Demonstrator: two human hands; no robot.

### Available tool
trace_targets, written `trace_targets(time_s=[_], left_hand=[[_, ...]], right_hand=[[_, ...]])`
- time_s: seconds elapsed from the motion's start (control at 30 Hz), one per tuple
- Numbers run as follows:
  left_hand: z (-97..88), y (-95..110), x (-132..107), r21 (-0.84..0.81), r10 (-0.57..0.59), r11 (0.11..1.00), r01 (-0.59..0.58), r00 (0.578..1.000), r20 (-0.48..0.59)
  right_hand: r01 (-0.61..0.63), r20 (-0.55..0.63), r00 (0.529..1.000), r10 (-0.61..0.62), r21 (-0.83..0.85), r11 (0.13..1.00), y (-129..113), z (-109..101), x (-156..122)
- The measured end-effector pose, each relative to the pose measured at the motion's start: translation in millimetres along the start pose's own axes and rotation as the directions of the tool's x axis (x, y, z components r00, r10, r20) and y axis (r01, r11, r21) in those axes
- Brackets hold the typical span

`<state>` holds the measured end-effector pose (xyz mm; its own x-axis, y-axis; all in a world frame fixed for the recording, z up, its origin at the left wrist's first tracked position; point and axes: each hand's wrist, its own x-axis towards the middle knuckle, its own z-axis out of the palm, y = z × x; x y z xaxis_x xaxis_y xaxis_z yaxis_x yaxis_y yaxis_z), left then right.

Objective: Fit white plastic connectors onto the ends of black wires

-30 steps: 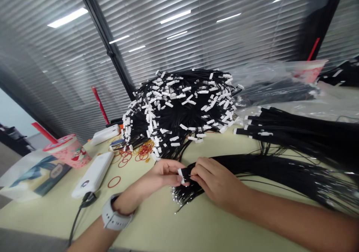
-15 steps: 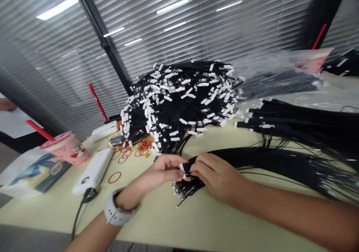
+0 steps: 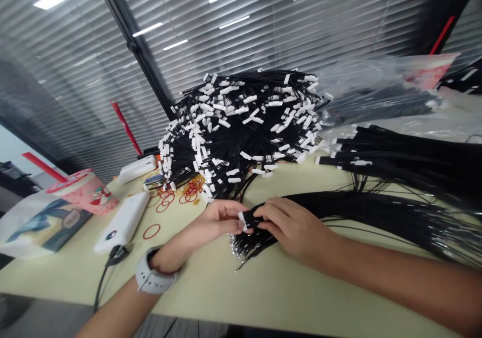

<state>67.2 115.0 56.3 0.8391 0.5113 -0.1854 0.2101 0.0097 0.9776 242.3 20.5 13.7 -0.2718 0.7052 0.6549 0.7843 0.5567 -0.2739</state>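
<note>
Table edge (image 3: 211, 315), held connector (image 3: 241, 220) well apart.

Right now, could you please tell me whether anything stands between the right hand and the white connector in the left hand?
Nothing separate visibly does: only a short stretch of black wires shows between the right hand and the white connector at the left hand's fingertips. The connector pile lies beyond both hands.

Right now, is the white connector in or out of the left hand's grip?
In: the left hand pinches the white connector, thumb overlapping its edge.
</note>
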Motion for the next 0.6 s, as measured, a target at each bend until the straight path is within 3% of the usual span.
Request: trace_targets(time_s=[0.37, 0.6], left_hand=[[2.8, -0.5, -1.5, 0.04, -0.016, 0.999, 0.014, 0.999, 0.04], [2.0, -0.1, -2.0, 0.028, 0.015, 0.999, -0.015, 1.0, 0.014]], right_hand=[[0.024, -0.034, 0.999, -0.02, 0.142, 0.99, -2.5, -4.7, 3.2], [0.053, -0.03, 0.998, -0.05, 0.109, 0.993, -1.8, -2.7, 2.1]])
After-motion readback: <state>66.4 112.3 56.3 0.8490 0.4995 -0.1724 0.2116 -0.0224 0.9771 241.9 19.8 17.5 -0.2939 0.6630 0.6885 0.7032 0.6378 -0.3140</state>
